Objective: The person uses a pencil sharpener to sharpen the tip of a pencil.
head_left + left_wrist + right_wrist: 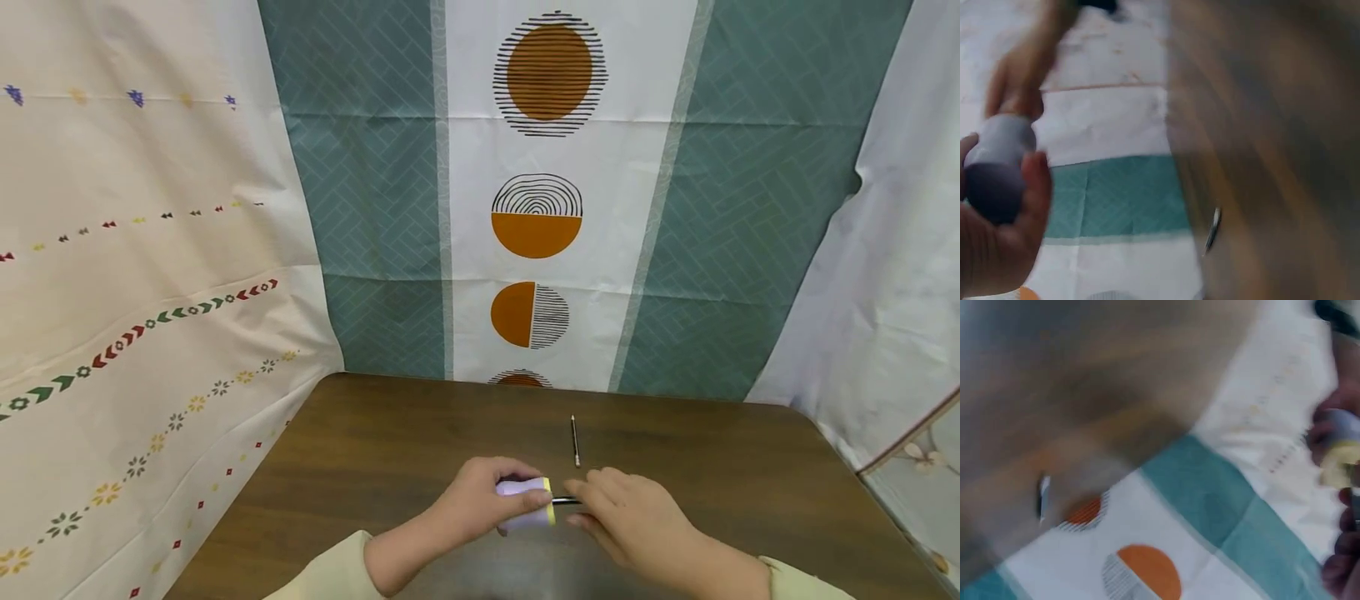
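Note:
Over the near middle of the table, my left hand (474, 498) grips a lavender pencil sharpener (527, 522) with a yellow end, thumb laid across its side. From the right, my right hand (637, 518) holds a dark pencil (564, 501) whose front meets the yellow end; the fingers cover most of its length. In the left wrist view the sharpener (1000, 144) sits between thumb and fingers, blurred. At the right edge of the right wrist view, the yellow face (1338, 465) of the sharpener shows near the right fingers (1340, 565).
A second dark pencil (575, 442) lies on the brown wooden table (420, 425), beyond the hands. Behind the table hangs a green and white curtain (375, 208) with orange circles. Patterned cream cloth (150, 333) hangs at left, pale cloth (885, 292) at right.

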A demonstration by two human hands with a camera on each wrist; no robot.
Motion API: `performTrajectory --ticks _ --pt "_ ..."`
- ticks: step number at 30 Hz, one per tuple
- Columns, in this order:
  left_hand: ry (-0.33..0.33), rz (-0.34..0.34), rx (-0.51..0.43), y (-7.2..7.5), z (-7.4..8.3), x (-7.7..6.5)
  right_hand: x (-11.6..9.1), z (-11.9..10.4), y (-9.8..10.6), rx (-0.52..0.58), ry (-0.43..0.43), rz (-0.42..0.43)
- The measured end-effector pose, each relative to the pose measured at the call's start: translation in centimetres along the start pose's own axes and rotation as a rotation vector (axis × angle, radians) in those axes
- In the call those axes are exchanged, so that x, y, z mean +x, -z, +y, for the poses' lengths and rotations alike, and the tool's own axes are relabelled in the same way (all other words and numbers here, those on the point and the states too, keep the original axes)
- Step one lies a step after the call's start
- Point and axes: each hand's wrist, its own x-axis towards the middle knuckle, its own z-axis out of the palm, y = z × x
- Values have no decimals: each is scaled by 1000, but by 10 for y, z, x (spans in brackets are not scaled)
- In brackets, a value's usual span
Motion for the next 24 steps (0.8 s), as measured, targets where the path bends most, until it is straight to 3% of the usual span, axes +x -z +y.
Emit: performTrajectory --ticks 1,2,4,6,8,9,10,13,14,16,19,21,22,23,24 --pt "143 -24 -129 1 2 1 0 1 -3 -172 106 103" --pt "243 -52 -211 2 4 2 0 2 -6 -292 209 203" --pt "353 -106 -288 2 7 4 1 5 -10 -349 326 286" --pt "365 -126 -288 0 10 4 2 7 -13 -331 381 334" --pt "306 -93 -242 -2 12 3 3 7 -14 -264 369 343" --pt "236 -64 -196 -3 12 2 2 6 -14 -206 333 333" --pt "122 -38 -108 -5 11 1 2 4 -14 -144 291 318" --pt "-349 96 300 -9 4 0 -1 -1 -9 137 80 196" --pt "-530 166 455 -9 1 0 -2 -2 -7 286 -12 123" --pt "-867 328 735 -8 -5 4 -2 -2 -1 685 -218 -78" --pt "-1200 441 959 -3 -11 10 -1 2 7 1332 -594 -385" --pt "-1303 452 1038 -1 -14 12 1 6 10 1564 -780 -543" --pt "-1298 437 1049 0 -15 11 1 7 11 1606 -833 -593" --pt "-1252 408 1028 -1 -17 11 1 9 11 1595 -836 -608" --pt "-1155 357 975 -2 -18 9 2 10 10 1540 -802 -581"
